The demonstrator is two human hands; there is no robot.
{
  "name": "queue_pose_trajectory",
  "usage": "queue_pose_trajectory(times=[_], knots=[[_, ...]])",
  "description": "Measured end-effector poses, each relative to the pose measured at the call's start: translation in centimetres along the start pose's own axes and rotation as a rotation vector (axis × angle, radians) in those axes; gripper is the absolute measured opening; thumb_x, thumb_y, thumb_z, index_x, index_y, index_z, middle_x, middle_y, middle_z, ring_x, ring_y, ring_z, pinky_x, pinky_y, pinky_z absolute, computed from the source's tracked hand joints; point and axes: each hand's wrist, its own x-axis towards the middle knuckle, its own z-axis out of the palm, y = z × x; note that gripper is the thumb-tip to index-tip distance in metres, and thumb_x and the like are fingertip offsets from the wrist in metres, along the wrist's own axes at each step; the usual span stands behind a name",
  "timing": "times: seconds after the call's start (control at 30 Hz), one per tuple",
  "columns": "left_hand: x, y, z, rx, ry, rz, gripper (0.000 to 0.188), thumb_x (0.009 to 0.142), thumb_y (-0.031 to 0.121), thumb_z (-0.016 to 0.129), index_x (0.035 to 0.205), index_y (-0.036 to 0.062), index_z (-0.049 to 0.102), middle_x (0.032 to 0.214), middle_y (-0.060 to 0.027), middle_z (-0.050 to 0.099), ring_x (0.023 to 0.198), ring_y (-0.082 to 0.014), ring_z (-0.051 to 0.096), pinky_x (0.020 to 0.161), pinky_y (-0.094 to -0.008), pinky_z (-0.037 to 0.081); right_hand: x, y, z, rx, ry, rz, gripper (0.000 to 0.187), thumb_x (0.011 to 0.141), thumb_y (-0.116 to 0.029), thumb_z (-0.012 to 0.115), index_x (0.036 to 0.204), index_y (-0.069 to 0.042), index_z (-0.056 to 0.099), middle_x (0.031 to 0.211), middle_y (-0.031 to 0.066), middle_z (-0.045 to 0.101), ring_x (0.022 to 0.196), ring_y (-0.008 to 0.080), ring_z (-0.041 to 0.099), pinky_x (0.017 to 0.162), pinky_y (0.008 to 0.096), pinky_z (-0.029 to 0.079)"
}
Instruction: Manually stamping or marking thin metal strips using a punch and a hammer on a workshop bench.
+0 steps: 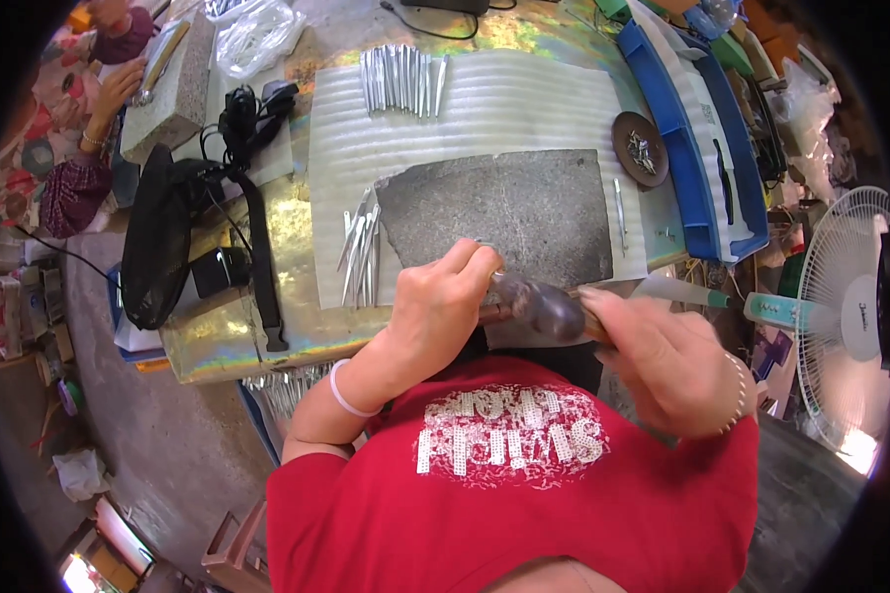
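Observation:
My right hand [667, 361], slightly blurred, is closed round the handle of a hammer [547, 308] with a dark, rounded head. The hammer head is close beside the fingers of my left hand [440, 301]. Those fingers are pinched together at the near edge of a dark grey stone slab [504, 212], and what they hold is mostly hidden. Left of the slab lies a loose pile of slim metal tweezers [363, 252]. A neat row of similar tweezers [400, 84] lies farther back, and a single slim piece [620, 212] rests right of the slab.
A brown dish [627, 128] of small metal pins sits at the right of the white foam sheet [534, 89]. Blue trays [674, 148] and a fan [850, 301] stand beyond. A black bag [158, 242] with straps lies left; another person's hand [119, 87] is near a stone block [173, 109].

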Motion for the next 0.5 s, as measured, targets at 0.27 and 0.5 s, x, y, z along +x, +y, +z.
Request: queue_pose_trajectory(times=[0.27, 0.5], knots=[[0.4, 0.2, 0.1, -0.009, -0.015, 0.014, 0.015, 0.072, -0.001, 0.058, 0.083, 0.0067, 0.052, 0.075, -0.0073, 0.052, 0.058, -0.0271, 0.059, 0.046, -0.035, 0.046, -2.2, -3.5, -4.2, 0.24, 0.272, 0.315, 0.028, 0.063, -0.01, 0.071, 0.087, 0.001, 0.064, 0.073, 0.0132, 0.065, 0.064, 0.0211, 0.063, 0.051, 0.0287, 0.045], [0.8, 0.2, -0.6, -0.177, 0.073, 0.001, 0.015, 0.074, 0.004, 0.066, 0.084, 0.0055, 0.055, 0.074, -0.0091, 0.057, 0.058, -0.0278, 0.059, 0.047, -0.0338, 0.046, -0.9, -0.3, -2.5, 0.086, 0.081, 0.1, 0.045, 0.074, 0.005, 0.062, 0.118, 0.005, 0.052, 0.089, 0.0159, 0.062, 0.071, 0.0256, 0.063, 0.056, 0.0299, 0.05]])
